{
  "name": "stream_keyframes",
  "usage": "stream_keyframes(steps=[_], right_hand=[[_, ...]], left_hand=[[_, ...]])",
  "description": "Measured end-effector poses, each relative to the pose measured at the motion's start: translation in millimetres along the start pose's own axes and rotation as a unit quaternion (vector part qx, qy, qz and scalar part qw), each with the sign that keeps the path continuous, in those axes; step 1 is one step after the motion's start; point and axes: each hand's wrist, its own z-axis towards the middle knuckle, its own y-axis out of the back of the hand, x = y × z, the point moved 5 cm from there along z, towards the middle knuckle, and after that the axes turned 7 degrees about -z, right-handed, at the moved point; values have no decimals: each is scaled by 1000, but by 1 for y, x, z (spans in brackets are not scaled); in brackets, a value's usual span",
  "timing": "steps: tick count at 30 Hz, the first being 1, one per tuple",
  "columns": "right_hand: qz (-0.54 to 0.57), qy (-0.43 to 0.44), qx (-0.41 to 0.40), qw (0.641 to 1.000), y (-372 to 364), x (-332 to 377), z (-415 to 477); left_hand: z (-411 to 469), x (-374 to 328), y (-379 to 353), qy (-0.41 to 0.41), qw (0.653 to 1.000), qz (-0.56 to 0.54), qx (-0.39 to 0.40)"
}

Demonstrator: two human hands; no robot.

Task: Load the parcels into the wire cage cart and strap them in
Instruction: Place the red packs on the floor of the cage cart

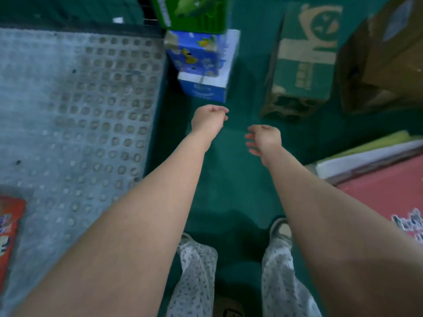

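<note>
The green floor [231, 170] fills the middle of the view and carries everything else. To its left lies the large grey perforated platform [75, 115], a flat deck dotted with rows of round holes; whether this is the base of the wire cage cart cannot be told from here. A red printed parcel [9, 236] rests on the near left corner of that platform, cut off by the frame edge.

Right of the platform's far corner stands a stack of cartons: a green box [194, 12] on top, a blue box with cartoon prints [196, 53] under it, and a blue-and-white box [203, 88] lowest, touching the floor just beside the platform edge. Further right of the platform, well apart from it, a brown-and-green cardboard parcel [302, 62] stands on the floor, with a plain brown carton [384, 56] beside it at the frame edge. A pink flat surface [384, 197] with white and yellow sheets lies at the near right.

Both bare forearms reach out over the floor. The left hand [209, 118] is curled loosely into a fist just in front of the blue-and-white box, gripping nothing. The right hand [263, 139] hangs with fingers spread and slightly bent, empty, between the stack and the cardboard parcel. Patterned trousers [199, 277] and a shoe [281, 229] show below.
</note>
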Motion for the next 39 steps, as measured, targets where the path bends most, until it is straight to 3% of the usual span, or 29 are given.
stream_keyframes(steps=[11,20,25,31,34,39], right_hand=[[150,-93,-138,975,226,-100,24],[258,-150,-225,928,313,-204,18],[236,-200,-268,912,329,-263,8],[114,-352,-353,859,339,-335,-26],[81,-376,-410,827,348,-358,-44],[164,-410,-342,829,338,-394,-51]], left_hand=[[-50,-5,-231,-4,977,145,158],[-88,40,-356,-33,919,291,265],[-96,72,-385,-31,878,368,304],[-92,106,-387,-50,832,475,282],[-91,117,-389,-85,798,543,246],[-89,131,-395,-60,789,579,197]])
